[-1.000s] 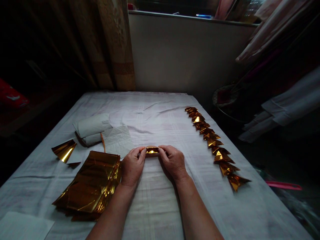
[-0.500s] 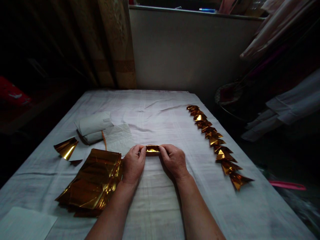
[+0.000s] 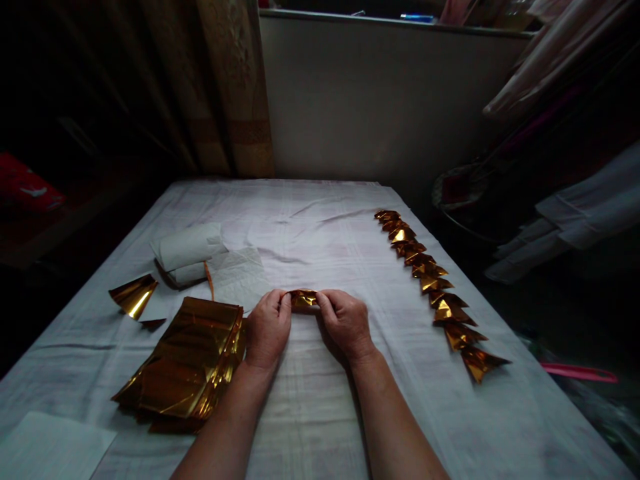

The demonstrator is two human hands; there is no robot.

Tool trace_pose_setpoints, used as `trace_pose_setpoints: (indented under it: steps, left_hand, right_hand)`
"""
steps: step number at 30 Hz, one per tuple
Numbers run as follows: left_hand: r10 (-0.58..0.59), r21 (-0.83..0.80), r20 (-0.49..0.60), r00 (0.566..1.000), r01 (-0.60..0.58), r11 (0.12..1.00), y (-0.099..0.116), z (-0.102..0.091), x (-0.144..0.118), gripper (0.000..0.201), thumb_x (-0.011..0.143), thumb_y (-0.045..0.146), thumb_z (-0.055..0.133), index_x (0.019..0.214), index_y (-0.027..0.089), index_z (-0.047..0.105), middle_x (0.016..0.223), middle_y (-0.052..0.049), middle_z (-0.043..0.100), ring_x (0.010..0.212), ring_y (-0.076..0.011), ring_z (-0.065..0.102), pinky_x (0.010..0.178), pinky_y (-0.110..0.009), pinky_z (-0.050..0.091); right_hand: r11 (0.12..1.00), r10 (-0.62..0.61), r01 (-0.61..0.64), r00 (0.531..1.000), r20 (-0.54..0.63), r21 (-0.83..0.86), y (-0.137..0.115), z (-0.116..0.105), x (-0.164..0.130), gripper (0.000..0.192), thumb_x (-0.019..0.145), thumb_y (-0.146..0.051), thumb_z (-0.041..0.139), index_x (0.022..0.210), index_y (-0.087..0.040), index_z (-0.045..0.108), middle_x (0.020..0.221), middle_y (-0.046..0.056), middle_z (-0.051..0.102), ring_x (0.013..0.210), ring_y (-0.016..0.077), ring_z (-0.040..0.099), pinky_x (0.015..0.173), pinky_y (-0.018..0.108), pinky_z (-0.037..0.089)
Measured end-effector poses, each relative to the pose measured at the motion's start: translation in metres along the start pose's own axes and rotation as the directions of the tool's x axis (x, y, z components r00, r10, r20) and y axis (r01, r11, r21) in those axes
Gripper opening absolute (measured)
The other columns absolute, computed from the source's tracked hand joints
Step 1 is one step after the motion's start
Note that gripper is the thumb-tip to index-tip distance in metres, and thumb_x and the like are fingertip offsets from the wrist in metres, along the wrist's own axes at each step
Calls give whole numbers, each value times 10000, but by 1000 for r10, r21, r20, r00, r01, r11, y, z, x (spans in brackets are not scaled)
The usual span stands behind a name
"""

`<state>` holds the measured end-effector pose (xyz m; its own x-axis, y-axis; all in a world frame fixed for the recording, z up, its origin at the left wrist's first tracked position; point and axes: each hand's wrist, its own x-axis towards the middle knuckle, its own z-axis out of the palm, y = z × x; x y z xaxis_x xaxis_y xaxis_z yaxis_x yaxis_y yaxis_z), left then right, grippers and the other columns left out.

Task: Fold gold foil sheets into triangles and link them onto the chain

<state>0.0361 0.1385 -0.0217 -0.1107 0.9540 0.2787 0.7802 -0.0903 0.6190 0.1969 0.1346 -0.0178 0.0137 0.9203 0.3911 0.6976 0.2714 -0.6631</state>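
Note:
A small folded piece of gold foil paper (image 3: 303,299) is stretched between my two hands, just above the cloth. My left hand (image 3: 267,330) pinches its left end, thumb on top. Its right end is gripped by my right hand (image 3: 347,323) in the same way; the ends are hidden by the fingers. To the left of my left wrist lies a thick stack of gold foil sheets (image 3: 183,360). A row of folded gold foil pieces (image 3: 434,285) runs down the right side, overlapping one another.
A plaid white cloth (image 3: 310,227) covers the flat surface. A curled gold foil scrap (image 3: 134,297), a folded pale wrapper (image 3: 193,250) and a white sheet (image 3: 55,447) lie to the left. Garments (image 3: 595,200) hang at the right; a pale wall (image 3: 370,100) stands behind.
The foil piece between my hands has bent and crumpled in the middle, where it was smoother before. My right hand has shifted slightly inward. The other foil pieces keep their places on the cloth.

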Motion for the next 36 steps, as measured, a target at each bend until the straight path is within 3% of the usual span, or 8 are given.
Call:
trace_pose_setpoints:
  steps: [4, 11, 17, 24, 29, 36]
  left_hand:
    - [-1, 3, 8, 1000, 1, 1000, -1, 0, 0, 221, 918, 268, 461, 789, 221, 634, 793, -34, 708, 759, -188, 658, 674, -259, 460]
    - [102, -10, 37, 994, -102, 995, 0, 2, -3, 232, 935, 290, 442, 834, 219, 638, 818, -38, 706, 771, -189, 656, 708, -269, 471]
    - [38, -2, 11, 999, -38, 999, 0, 0, -2, 221, 928, 278, 454, 815, 219, 635, 812, -37, 707, 774, -187, 654, 699, -262, 468]
    - [97, -41, 66, 993, -95, 995, 3, 1, -4, 237, 933, 292, 444, 835, 224, 648, 829, -30, 709, 771, -176, 648, 700, -259, 464]
    - [41, -33, 25, 999, -40, 999, 4, -1, -2, 239, 928, 288, 450, 796, 220, 636, 790, -25, 699, 747, -171, 640, 673, -251, 444]
    - [72, -5, 103, 992, -71, 997, 7, -2, -5, 229, 923, 298, 472, 776, 221, 629, 755, -13, 673, 723, -164, 622, 664, -250, 426]
  right_hand:
    - [999, -15, 14, 1000, 16, 49, 0, 1, 0, 290, 954, -304, 492, 817, -233, 737, 810, 34, 761, 748, 170, 699, 698, 246, 470]
    - [1000, 19, -18, 999, -38, 16, 6, 3, 1, 311, 955, -312, 479, 800, -231, 735, 821, 51, 763, 749, 173, 697, 696, 247, 478]
    - [996, -9, 5, 999, 43, 86, 4, 2, 0, 313, 950, -320, 475, 785, -233, 727, 801, 37, 759, 736, 166, 691, 692, 250, 483]
    - [992, 59, -56, 998, -26, 112, 6, 1, 2, 304, 934, -334, 483, 778, -237, 725, 785, 40, 754, 743, 175, 692, 704, 256, 496]
    - [990, 20, -26, 999, 43, 138, 6, -1, 1, 297, 942, -331, 488, 785, -232, 720, 786, 30, 747, 732, 164, 681, 698, 250, 489]
    - [989, 38, -40, 999, 16, 144, 6, 1, 2, 309, 942, -336, 479, 788, -231, 726, 782, 38, 752, 724, 168, 692, 688, 248, 506]
